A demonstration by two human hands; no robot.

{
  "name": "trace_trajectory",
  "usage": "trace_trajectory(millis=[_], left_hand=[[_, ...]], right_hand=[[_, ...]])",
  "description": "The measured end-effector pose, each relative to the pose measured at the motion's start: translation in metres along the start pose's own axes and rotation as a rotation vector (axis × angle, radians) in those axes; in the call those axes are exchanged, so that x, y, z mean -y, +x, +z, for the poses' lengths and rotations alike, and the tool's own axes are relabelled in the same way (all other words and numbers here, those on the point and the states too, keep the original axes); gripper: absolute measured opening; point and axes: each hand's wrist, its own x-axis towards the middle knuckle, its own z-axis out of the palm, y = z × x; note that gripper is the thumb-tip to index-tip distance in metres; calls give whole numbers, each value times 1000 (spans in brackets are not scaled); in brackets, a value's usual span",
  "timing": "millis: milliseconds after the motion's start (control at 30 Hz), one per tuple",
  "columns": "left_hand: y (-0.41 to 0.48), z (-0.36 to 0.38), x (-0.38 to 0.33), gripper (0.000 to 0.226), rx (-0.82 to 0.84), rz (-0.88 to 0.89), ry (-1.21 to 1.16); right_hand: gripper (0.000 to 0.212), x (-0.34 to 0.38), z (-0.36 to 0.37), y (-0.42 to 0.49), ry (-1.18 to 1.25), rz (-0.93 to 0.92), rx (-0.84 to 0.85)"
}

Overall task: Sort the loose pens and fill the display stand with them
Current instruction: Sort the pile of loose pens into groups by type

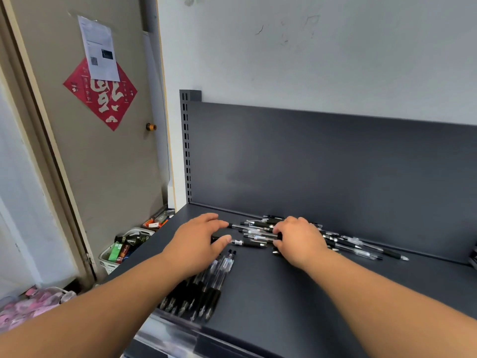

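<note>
1. Head view looking down at a dark grey shelf (284, 293) w/ a tall back panel. Two bare forearms reach in from the near side.
2. Loose pens (258, 231), black & clear, lie in a messy heap at the far middle of the shelf, trailing off to the right.
3. L hand (198, 241) is at the heap's left end, palm down. Its fingers (216, 223) are loosely bent. A fingertip & the thumb touch pen ends but wrap round none.
4. R hand (300, 241) is on the heap's middle, fingers curled toward the thumb, gripping a few of the loose pens.
5. Row of pens (206, 288) lies side by side by the shelf's near-left edge, partly under the L forearm.
6. Left of the shelf: beige door (103, 164) w/ a red diamond paper (103, 99) & a white notice (99, 47).
7. On the floor below: a basket (113, 257) w/ bottles & boxes.
</note>
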Motion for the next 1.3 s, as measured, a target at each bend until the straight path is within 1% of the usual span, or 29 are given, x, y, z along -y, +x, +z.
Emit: trace_trajectory(millis=[133, 300, 467, 567, 800, 900, 1000, 1067, 1200, 1300], left_hand=[[11, 5, -19, 40, -53, 25, -49], [23, 13, -31, 37, -58, 4, -73], [30, 18, -39, 32, -72, -38, -152], [35, 23, -47, 33, -72, -66, -174], [46, 38, -62, 32, -42, -175, -251], [49, 41, -63, 32, -82, -234, -315], [52, 42, -65, 40, -131, -307, -383], [52, 45, -69, 41, -119, -322, -397], [51, 50, -75, 40, -102, -322, -433], [51, 51, -74, 39, -98, -334, -448]], right_hand=[[34, 1, 3, 8, -148, -69, -18], [30, -2, 1, 13, -234, -112, -24], [31, -15, 4, 12, -154, -89, -14], [26, -22, 4, 13, -104, -109, -26], [28, -26, 6, 12, -101, -68, -10], [28, -28, 6, 10, 24, 7, -60], [26, -32, 3, 9, 137, 52, -98], [26, -30, 2, 8, 115, 47, -76], [28, -28, 5, 8, -19, 23, -18], [24, -29, 4, 9, 12, 42, 34]])
